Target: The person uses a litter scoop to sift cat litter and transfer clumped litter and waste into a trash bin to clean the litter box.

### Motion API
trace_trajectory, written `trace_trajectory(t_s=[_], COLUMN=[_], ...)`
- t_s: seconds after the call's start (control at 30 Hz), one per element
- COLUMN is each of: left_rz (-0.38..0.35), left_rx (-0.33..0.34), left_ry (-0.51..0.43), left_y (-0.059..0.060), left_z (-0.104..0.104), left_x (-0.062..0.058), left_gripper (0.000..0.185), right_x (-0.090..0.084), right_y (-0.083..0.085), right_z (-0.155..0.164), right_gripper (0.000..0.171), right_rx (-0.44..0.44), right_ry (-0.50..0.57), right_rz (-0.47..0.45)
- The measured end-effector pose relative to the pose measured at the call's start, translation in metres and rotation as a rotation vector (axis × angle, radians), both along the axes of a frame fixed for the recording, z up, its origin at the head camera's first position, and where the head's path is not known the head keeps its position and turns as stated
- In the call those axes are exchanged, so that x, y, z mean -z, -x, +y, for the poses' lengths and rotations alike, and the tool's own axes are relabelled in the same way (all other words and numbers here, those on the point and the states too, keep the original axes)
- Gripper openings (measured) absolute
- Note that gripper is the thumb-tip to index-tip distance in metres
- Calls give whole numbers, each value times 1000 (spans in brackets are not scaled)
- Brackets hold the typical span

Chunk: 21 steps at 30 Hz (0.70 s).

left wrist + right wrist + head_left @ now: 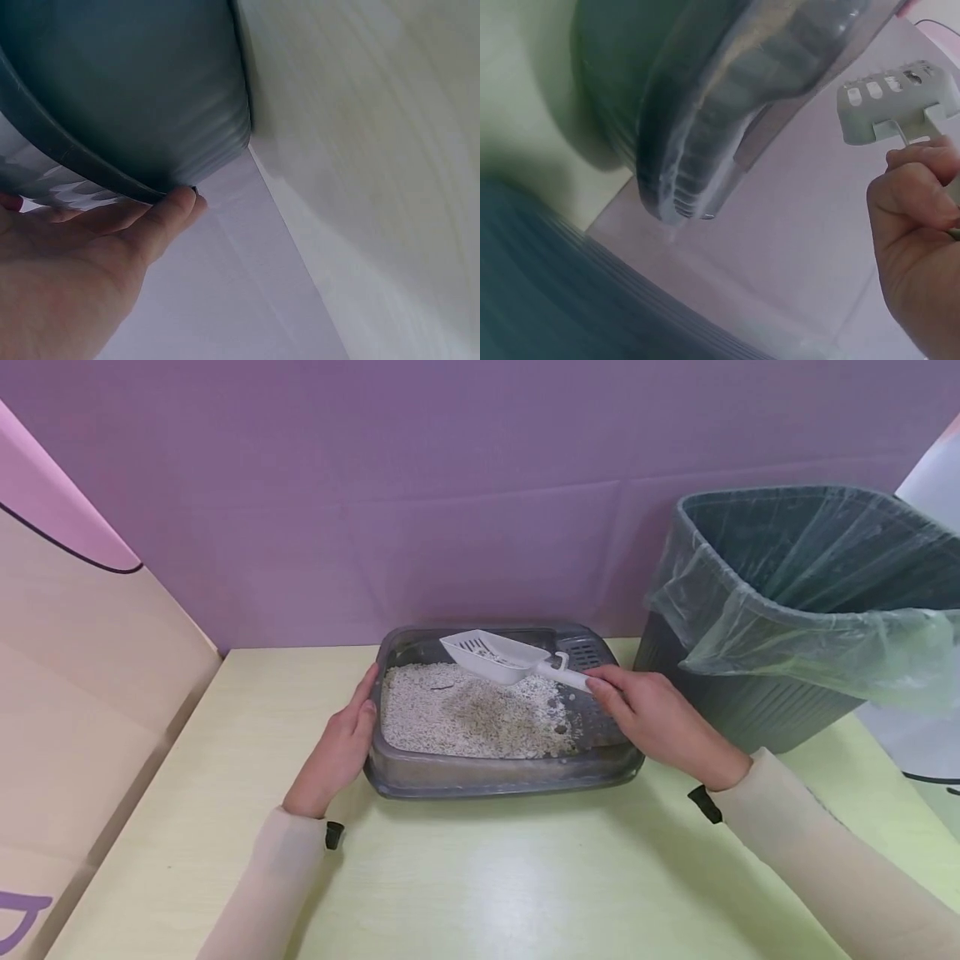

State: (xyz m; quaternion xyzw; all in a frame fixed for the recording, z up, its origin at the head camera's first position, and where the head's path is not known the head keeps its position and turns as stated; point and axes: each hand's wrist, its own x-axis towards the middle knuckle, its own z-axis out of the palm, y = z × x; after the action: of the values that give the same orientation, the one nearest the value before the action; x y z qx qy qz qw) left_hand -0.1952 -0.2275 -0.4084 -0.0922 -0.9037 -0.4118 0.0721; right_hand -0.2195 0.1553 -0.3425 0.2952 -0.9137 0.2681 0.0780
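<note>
A grey litter box [495, 768] stands on the table, filled with pale granular litter [427, 718] that has a darker patch. My left hand [341, 747] rests along the box's left side, fingers extended and thumb at the rim; the left wrist view shows this hand [82, 262] against the edge. Above the litter, my right hand [652, 714] grips the handle of a white slotted litter scoop [498, 660]. A few litter bits lie in its pan. From below, the right wrist view shows the scoop's slots [889, 94] and the curled fingers [915, 195].
A tall dark trash bin [750, 693] lined with a clear plastic bag [810, 643] stands right of the box, close to my right forearm. Behind the pale table [480, 877] rises a purple wall panel [450, 493].
</note>
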Motion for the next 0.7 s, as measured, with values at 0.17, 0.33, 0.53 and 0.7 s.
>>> trace_trajectory(t_s=[0.17, 0.33, 0.53, 0.7], left_rz=[5, 4, 1, 10], left_rx=[-2, 5, 3, -6], left_ry=[-4, -10, -5, 1], left_y=[1, 1, 0, 0], left_z=[-1, 1, 0, -1], left_x=[1, 2, 2, 2], left_gripper=[50, 49, 50, 50], right_x=[-5, -14, -42, -70], right_y=[-2, -9, -25, -38], right_z=[4, 13, 19, 20], right_gripper=[31, 32, 28, 30], right_rx=[-3, 4, 18, 34], right_ry=[7, -14, -30, -65], right_rz=[20, 57, 134, 214])
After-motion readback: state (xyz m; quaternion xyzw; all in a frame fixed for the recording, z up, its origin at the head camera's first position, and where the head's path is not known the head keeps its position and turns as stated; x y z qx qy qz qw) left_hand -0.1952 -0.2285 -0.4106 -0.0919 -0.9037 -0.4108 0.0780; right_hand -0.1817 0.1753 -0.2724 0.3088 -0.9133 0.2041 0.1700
